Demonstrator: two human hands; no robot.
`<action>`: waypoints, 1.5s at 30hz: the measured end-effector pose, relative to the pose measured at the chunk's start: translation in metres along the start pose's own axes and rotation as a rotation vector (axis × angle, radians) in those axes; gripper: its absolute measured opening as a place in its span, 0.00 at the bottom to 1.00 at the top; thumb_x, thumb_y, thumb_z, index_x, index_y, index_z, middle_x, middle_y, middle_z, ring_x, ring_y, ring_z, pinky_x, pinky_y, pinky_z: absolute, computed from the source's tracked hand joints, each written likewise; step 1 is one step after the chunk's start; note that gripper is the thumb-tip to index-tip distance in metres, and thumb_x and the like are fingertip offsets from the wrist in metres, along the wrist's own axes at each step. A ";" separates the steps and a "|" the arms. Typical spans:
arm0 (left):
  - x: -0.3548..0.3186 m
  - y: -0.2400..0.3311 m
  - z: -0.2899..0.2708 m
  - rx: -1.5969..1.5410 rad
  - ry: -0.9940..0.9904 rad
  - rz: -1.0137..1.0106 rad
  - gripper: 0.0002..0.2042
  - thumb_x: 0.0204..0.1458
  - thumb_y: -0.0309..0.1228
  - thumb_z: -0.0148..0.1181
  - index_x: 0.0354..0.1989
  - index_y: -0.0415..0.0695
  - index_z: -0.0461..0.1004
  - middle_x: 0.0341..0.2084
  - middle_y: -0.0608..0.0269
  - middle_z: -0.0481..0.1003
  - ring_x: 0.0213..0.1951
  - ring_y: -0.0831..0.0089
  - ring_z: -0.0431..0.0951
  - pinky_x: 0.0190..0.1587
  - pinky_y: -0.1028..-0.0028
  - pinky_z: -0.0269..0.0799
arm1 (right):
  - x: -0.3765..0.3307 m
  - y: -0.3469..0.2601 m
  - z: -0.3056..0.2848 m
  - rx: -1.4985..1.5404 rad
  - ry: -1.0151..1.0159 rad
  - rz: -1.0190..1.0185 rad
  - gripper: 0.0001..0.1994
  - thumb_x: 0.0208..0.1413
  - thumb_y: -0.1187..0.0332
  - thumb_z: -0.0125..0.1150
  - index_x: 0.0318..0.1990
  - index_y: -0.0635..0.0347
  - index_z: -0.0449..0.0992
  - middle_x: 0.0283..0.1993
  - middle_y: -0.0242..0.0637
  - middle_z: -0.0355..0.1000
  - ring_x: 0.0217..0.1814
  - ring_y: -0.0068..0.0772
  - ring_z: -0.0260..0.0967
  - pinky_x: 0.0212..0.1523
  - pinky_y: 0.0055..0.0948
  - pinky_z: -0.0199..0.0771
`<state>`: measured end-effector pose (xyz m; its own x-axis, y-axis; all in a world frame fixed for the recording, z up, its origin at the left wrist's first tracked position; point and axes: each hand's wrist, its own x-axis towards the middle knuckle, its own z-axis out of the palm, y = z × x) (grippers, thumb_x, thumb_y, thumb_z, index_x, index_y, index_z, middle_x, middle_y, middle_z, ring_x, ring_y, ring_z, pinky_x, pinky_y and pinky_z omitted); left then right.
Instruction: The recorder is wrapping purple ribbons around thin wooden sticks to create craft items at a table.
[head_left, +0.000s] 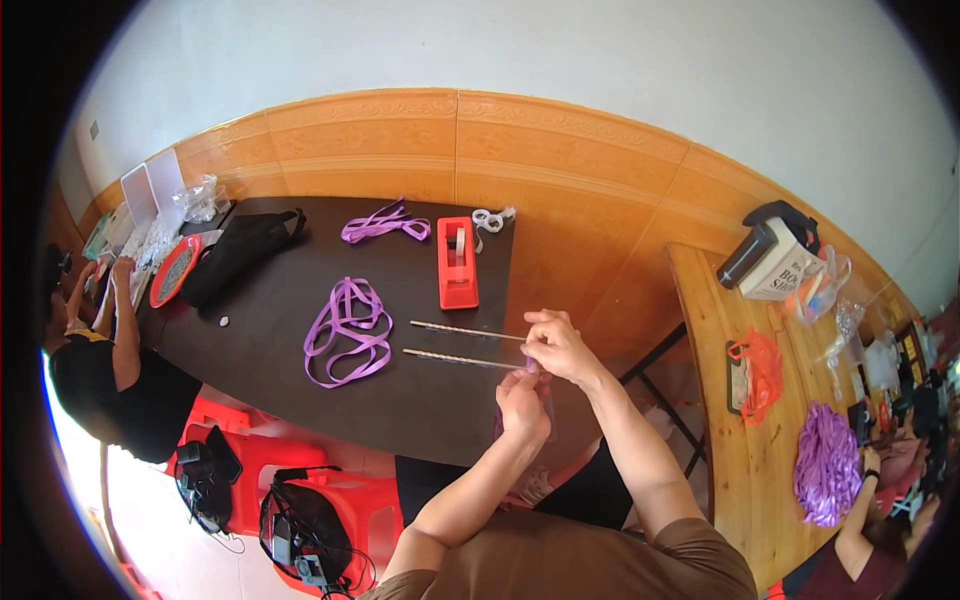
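Observation:
Two thin metal rods with spiral-twisted ends, an upper rod (465, 331) and a lower rod (460, 358), reach side by side from the table's right edge toward its middle. At their right ends my right hand (560, 346) is closed, thumb and fingers pinched on a purple ribbon (531, 367). Just below, my left hand (523, 408) is also closed, its fingertips pinching the ribbon near the lower rod's end. More purple strands hang beneath my hands, partly hidden. Whether my fingers also grip the rods is hidden.
On the dark table (270, 340) lie two loose purple ribbon bundles, a near one (348, 335) and a far one (386, 225). A red tape dispenser (458, 290), scissors (487, 220) and black bag (240, 258) are beyond. A wooden table (730, 440) stands right. People sit at both sides.

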<state>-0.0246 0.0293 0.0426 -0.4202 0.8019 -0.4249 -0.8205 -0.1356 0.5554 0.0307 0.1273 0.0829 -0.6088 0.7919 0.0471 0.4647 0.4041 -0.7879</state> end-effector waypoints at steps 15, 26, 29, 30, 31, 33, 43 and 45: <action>0.002 -0.002 0.001 -0.054 0.019 -0.006 0.07 0.51 0.19 0.50 0.24 0.46 0.65 0.23 0.67 0.70 0.24 0.76 0.69 0.28 0.77 0.65 | -0.010 -0.021 -0.006 -0.374 -0.006 0.050 0.08 0.42 0.67 0.59 0.18 0.60 0.75 0.57 0.49 0.64 0.65 0.49 0.45 0.50 0.62 0.46; 0.000 0.000 0.002 -0.030 0.017 -0.007 0.07 0.52 0.22 0.52 0.24 0.46 0.65 0.22 0.67 0.71 0.26 0.77 0.72 0.27 0.80 0.63 | 0.007 -0.028 -0.007 -0.334 -0.018 -0.028 0.07 0.43 0.66 0.61 0.21 0.60 0.75 0.57 0.47 0.64 0.65 0.48 0.46 0.51 0.58 0.46; -0.002 0.000 0.003 -0.004 0.020 -0.021 0.06 0.53 0.24 0.54 0.25 0.45 0.66 0.23 0.67 0.72 0.27 0.78 0.74 0.27 0.81 0.63 | -0.003 -0.024 -0.017 -0.376 0.061 -0.080 0.11 0.43 0.60 0.64 0.22 0.60 0.77 0.55 0.48 0.65 0.65 0.48 0.47 0.51 0.57 0.47; -0.001 0.000 0.003 0.006 0.031 -0.027 0.06 0.53 0.25 0.54 0.25 0.45 0.67 0.23 0.67 0.73 0.27 0.78 0.74 0.27 0.81 0.63 | -0.007 -0.027 -0.020 -0.398 0.082 -0.060 0.15 0.44 0.56 0.65 0.21 0.60 0.77 0.56 0.48 0.65 0.65 0.49 0.47 0.51 0.57 0.47; -0.001 0.000 0.003 0.003 0.035 -0.027 0.06 0.53 0.25 0.54 0.25 0.45 0.67 0.23 0.67 0.73 0.27 0.78 0.74 0.27 0.81 0.63 | -0.009 -0.031 -0.020 -0.400 0.078 -0.061 0.15 0.44 0.56 0.65 0.21 0.60 0.77 0.56 0.48 0.65 0.65 0.49 0.47 0.51 0.57 0.47; 0.000 -0.001 0.002 -0.003 0.032 0.013 0.06 0.53 0.24 0.53 0.25 0.45 0.66 0.23 0.67 0.73 0.26 0.78 0.73 0.27 0.81 0.63 | -0.012 -0.038 -0.020 -0.395 -0.015 0.051 0.11 0.42 0.61 0.64 0.21 0.60 0.79 0.56 0.48 0.65 0.65 0.49 0.47 0.51 0.57 0.49; 0.000 -0.001 0.003 -0.007 0.029 0.013 0.06 0.52 0.22 0.50 0.24 0.47 0.65 0.22 0.68 0.71 0.25 0.78 0.71 0.26 0.80 0.63 | 0.007 -0.028 0.000 -0.404 -0.080 -0.066 0.03 0.33 0.73 0.56 0.18 0.64 0.73 0.54 0.51 0.66 0.65 0.50 0.47 0.48 0.58 0.51; 0.001 -0.002 0.001 -0.005 0.017 0.008 0.06 0.52 0.21 0.50 0.24 0.46 0.65 0.22 0.68 0.71 0.25 0.78 0.71 0.26 0.81 0.63 | 0.013 -0.028 0.000 -0.349 -0.127 -0.025 0.03 0.35 0.73 0.56 0.16 0.63 0.71 0.55 0.53 0.64 0.66 0.50 0.45 0.50 0.59 0.47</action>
<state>-0.0228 0.0310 0.0424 -0.4336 0.7907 -0.4322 -0.8186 -0.1451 0.5558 0.0101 0.1260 0.1059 -0.6876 0.7255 -0.0305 0.6268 0.5718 -0.5294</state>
